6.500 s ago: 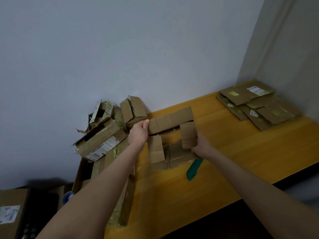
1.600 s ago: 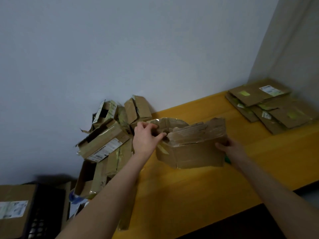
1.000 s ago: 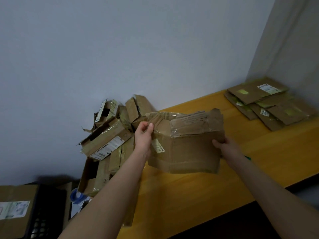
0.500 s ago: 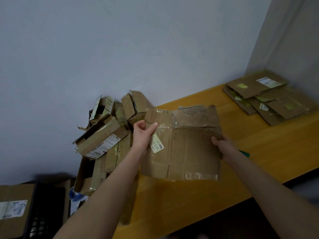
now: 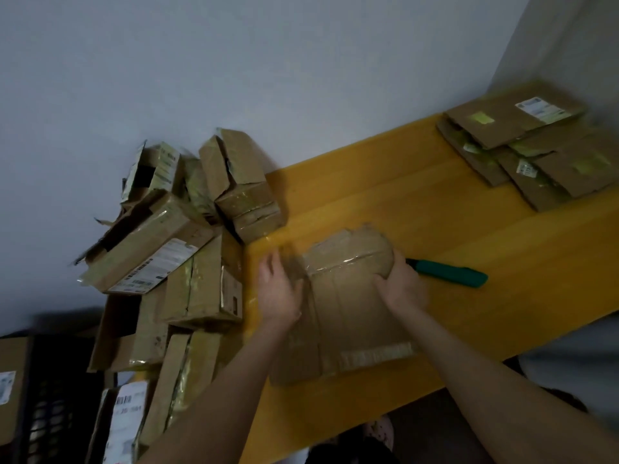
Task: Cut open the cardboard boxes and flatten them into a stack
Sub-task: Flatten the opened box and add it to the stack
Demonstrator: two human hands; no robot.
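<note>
The box (image 5: 345, 306) is held flat on the table (image 5: 435, 212), pressed by the left hand (image 5: 278, 289) with straight fingers and gripped at its right edge by the right hand (image 5: 400, 283), where the knife (image 5: 449, 272) lying just beside could be struck, or the taped flaps sprung up once released.

- The worktop (image 5: 435, 209) is a warm yellow-orange with faint lengthwise grain lines.
- The flattened box (image 5: 348, 296) on it is dull brown, crossed by shiny clear tape.
- The knife (image 5: 449, 272) beside it has a teal-green handle.
- The stack of flattened boxes (image 5: 522, 152) at the far end is the same brown, with a white printed label and yellow-green patches.
- The pile of boxes (image 5: 187, 246) on the left is brown, banded in yellowish tape, with white barcode labels.
- The wall (image 5: 234, 61) is pale bluish grey.
- The crate (image 5: 57, 396) low on the left is black, gridded.
</note>
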